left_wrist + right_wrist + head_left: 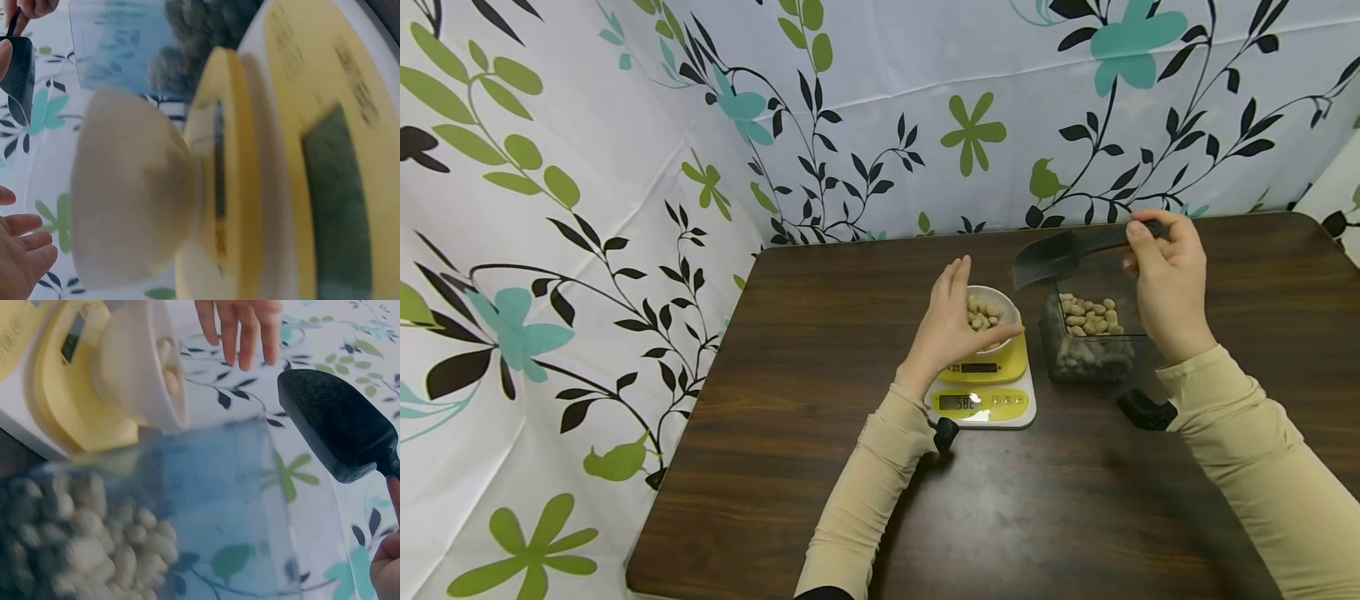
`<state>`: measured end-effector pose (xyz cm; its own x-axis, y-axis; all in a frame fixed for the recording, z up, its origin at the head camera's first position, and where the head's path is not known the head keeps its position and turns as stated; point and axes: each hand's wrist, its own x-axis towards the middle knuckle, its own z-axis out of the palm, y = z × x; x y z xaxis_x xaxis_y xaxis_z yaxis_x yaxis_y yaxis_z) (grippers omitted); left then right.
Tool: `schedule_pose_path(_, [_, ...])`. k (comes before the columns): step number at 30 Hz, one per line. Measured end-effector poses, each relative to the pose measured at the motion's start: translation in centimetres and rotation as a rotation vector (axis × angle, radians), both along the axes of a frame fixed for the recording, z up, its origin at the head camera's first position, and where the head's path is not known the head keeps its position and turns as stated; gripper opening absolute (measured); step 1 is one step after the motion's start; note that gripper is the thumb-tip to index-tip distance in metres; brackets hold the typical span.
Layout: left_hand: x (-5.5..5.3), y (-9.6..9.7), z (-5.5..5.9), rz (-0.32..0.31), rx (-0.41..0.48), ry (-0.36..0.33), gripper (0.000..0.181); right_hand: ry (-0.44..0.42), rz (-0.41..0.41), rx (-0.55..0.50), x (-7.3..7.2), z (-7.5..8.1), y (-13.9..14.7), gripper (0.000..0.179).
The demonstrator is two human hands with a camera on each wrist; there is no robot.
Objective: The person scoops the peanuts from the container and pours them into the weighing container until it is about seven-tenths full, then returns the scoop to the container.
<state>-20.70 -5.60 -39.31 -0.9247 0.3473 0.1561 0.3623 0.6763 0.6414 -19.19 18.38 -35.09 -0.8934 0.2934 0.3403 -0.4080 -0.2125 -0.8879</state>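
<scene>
In the head view, a white bowl (1009, 304) with peanuts in their shells (981, 315) stands on a yellow and white digital scale (1000, 410), whose display shows digits. My left hand (947, 329) is beside the bowl, fingers straight and thumb spread across its near side. The left wrist view shows this hand (25, 256) apart from the bowl (131, 194). My right hand (1172, 287) grips the handle of a black scoop (1051, 257) above a clear container (1052, 358). Seen from the right wrist, the scoop (334, 419) appears without peanuts in its bowl.
More peanuts (94, 550) fill the lower part of the clear container, right of the scale. All this stands on a dark wooden table (797, 367). A white curtain (880, 75) with leaf and flower prints hangs behind the table and along its left side.
</scene>
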Motion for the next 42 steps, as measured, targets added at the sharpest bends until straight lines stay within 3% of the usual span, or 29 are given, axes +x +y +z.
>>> schedule_pose_path(7, [0.3, 2.7, 1.4, -0.070, -0.013, 0.021, 0.106, 0.022, -0.105, -0.193, 0.0, 0.7, 2.3, 0.015])
schedule_pose_path(13, [0.8, 5.0, 1.5, -0.145, -0.040, 0.014, 0.102, -0.018, -0.163, -0.225, 0.1, 0.1, 4.0, 0.011])
schedule_pose_path(18, [1.2, 6.6, 1.3, -0.185, -0.058, -0.010, 0.099, -0.078, -0.208, -0.165, 0.3, -0.9, 4.7, 0.009])
schedule_pose_path(25, [1.6, 8.1, 0.5, -0.200, -0.086, -0.015, 0.093, -0.126, -0.195, -0.098, 0.7, -2.4, 4.9, 0.013])
schedule_pose_path(42, [2.1, 9.0, -1.1, -0.180, -0.060, -0.062, 0.088, -0.252, -0.134, 0.019, 1.1, -4.9, 4.4, 0.014])
